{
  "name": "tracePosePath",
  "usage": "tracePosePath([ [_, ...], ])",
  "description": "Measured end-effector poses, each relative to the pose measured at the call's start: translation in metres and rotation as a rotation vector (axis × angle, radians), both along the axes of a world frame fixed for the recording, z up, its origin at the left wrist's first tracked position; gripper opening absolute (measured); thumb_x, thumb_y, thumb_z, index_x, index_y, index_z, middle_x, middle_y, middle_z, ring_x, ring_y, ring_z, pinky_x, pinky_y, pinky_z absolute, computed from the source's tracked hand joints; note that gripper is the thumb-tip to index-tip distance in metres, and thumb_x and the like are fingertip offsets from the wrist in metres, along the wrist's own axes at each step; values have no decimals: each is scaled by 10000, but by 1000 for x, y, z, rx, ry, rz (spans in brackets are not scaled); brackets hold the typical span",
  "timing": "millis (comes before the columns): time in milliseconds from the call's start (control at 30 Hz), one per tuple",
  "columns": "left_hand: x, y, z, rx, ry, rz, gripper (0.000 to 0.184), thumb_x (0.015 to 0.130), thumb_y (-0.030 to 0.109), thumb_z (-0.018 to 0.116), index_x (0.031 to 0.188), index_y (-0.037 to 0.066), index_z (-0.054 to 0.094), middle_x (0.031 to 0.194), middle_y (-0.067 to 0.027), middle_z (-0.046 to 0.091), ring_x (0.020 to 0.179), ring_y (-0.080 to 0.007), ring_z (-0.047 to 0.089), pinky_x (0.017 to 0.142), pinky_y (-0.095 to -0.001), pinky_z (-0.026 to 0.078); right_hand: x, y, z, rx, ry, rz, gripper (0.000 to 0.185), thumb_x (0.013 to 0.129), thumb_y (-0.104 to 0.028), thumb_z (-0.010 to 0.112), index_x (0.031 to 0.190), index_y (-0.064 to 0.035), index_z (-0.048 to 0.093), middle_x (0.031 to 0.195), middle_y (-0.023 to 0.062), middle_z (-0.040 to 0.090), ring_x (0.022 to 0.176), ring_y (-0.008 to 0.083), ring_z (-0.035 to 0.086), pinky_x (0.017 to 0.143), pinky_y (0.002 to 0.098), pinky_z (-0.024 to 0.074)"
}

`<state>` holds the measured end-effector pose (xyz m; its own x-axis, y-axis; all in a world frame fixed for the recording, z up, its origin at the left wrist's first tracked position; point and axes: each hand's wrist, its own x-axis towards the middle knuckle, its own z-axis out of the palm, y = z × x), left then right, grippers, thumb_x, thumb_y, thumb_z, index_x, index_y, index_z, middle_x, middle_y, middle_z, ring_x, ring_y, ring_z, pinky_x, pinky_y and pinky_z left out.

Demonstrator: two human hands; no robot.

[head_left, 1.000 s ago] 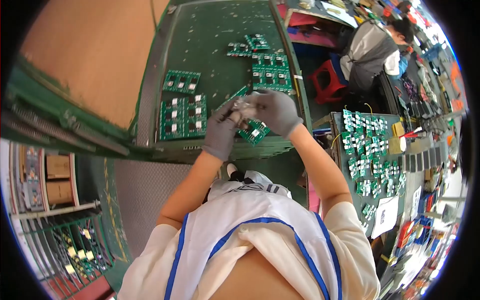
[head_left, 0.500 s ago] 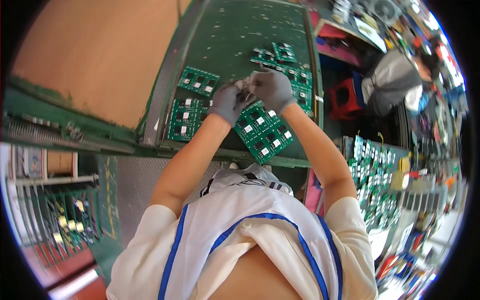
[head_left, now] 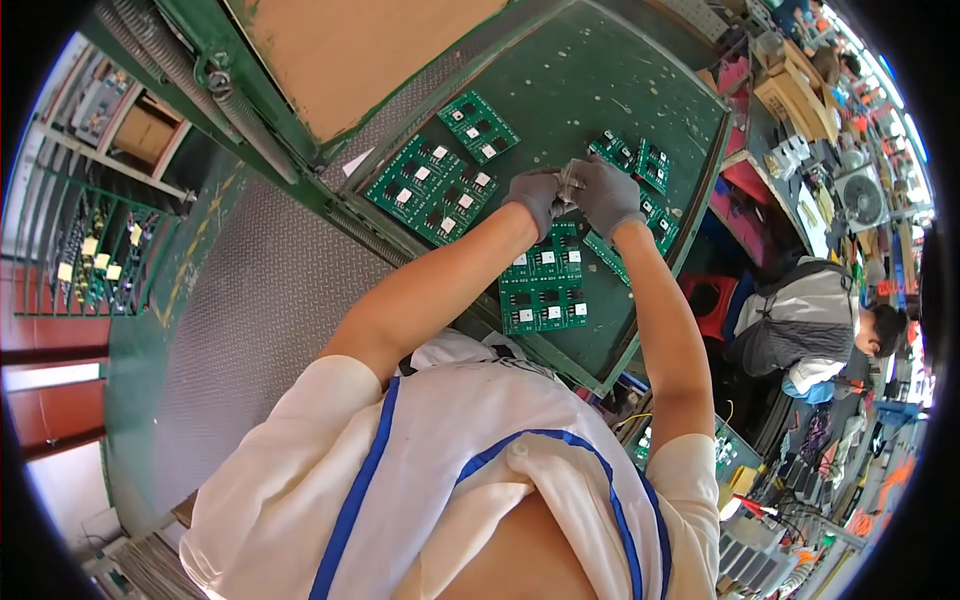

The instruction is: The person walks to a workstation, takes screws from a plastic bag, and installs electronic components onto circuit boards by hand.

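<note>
Small item [head_left: 567, 187]: one, greyish, pinched between the two hands above the bench; mostly covered by fingers, so I cannot tell what it is.

Left hand [head_left: 535, 198]: grey-gloved, fingers curled in on the item.

Right hand [head_left: 608, 197]: grey-gloved, fingers bent about the item's other side, meeting the left.

Front board [head_left: 546, 284]: green, dark parts and white squares, lying just on the wearer's side of the hands, near the bench edge.

Left boards [head_left: 432, 190]: green, near the left hand; one panel or two edge to edge, I cannot tell.

Far board [head_left: 479, 127]: just beyond these, set apart.

Right boards [head_left: 653, 166]: several, beyond and beside the right hand, some partly hidden by the forearm.

Bench [head_left: 560, 85]: green, speckled, raised rim.

Panel [head_left: 360, 50]: tan, green-framed, left of the bench.

Co-worker [head_left: 805, 318]: bent over, off right.

Stool [head_left: 706, 303]: red, beside the co-worker.
</note>
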<state>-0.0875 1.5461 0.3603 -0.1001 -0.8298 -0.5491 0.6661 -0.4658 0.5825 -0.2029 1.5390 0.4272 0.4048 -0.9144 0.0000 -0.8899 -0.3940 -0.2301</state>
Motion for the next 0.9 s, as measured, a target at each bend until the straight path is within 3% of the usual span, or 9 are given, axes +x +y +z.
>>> tracePosePath([
  [267, 12, -23, -1, 34, -258, -129, 153, 916, 92, 478, 1006, 59, 598, 998, -111, 606, 865, -209, 613, 789, -388, 553, 0, -20, -7, -8, 76, 18, 209, 844, -286, 533, 870, -147, 686, 913, 88, 654, 883, 293, 634, 742, 415, 507],
  [400, 27, -68, -85, -119, -198, -197, 240, 854, 75, 586, 1089, 75, 629, 1042, -75, 650, 932, -200, 636, 655, -340, 567, 5, -30, -7, -67, 125, 33, 273, 863, -322, 526, 830, -114, 701, 910, 93, 679, 855, 286, 658, 724, 402, 526],
  [500, 27, -83, -100, -145, -671, -364, 246, 870, 90, 567, 1104, 117, 637, 1054, -32, 654, 931, -211, 636, 683, -338, 564, 4, -30, -9, -95, 133, 53, 311, 880, -350, 510, 824, -117, 707, 894, 97, 683, 865, 277, 662, 729, 388, 531],
  [567, 24, -44, -26, -507, -1585, -808, 130, 871, 31, 550, 990, 6, 598, 976, -110, 602, 895, -209, 605, 804, -341, 546, 6, -28, -5, -87, 165, 49, 314, 885, -352, 504, 828, -123, 710, 902, 99, 684, 873, 273, 663, 733, 382, 533],
  [600, 19, -41, -23, -532, -1580, -813, 130, 871, 31, 550, 990, 6, 598, 976, -110, 602, 895, -209, 605, 804, -341, 546, 5, -27, 0, -16, 167, 57, 307, 891, -351, 495, 864, -133, 709, 934, 98, 684, 875, 271, 663, 737, 381, 533],
  [667, 6, -44, -19, 66, -121, -6, 155, 877, 30, 544, 1020, 14, 600, 984, -87, 604, 903, -192, 597, 793, -313, 537, -1, -26, 8, 43, 176, 20, 304, 898, -351, 487, 901, -143, 709, 965, 98, 683, 877, 268, 664, 740, 379, 533],
  [800, 11, -48, -35, 80, -239, -77, 184, 873, 18, 539, 1049, 14, 591, 981, -68, 603, 899, -176, 587, 781, -277, 519, -1, -29, -2, 88, 63, -51, 268, 880, -310, 529, 917, -117, 711, 974, 101, 689, 912, 272, 666, 764, 381, 534],
  [833, 11, -47, -41, -36, -333, -156, 184, 880, 33, 539, 1056, 22, 589, 977, -59, 603, 886, -164, 579, 778, -269, 510, 1, -31, -5, 82, 82, -68, 251, 870, -284, 550, 909, -97, 712, 960, 108, 692, 923, 279, 666, 769, 380, 535],
  [900, 30, -54, -81, -624, -1248, -591, 173, 906, 65, 523, 1065, 54, 590, 976, -38, 604, 855, -130, 563, 778, -248, 487, 3, -27, 2, 119, 88, -108, 230, 856, -256, 568, 895, -82, 713, 948, 115, 693, 932, 288, 664, 770, 376, 537],
])
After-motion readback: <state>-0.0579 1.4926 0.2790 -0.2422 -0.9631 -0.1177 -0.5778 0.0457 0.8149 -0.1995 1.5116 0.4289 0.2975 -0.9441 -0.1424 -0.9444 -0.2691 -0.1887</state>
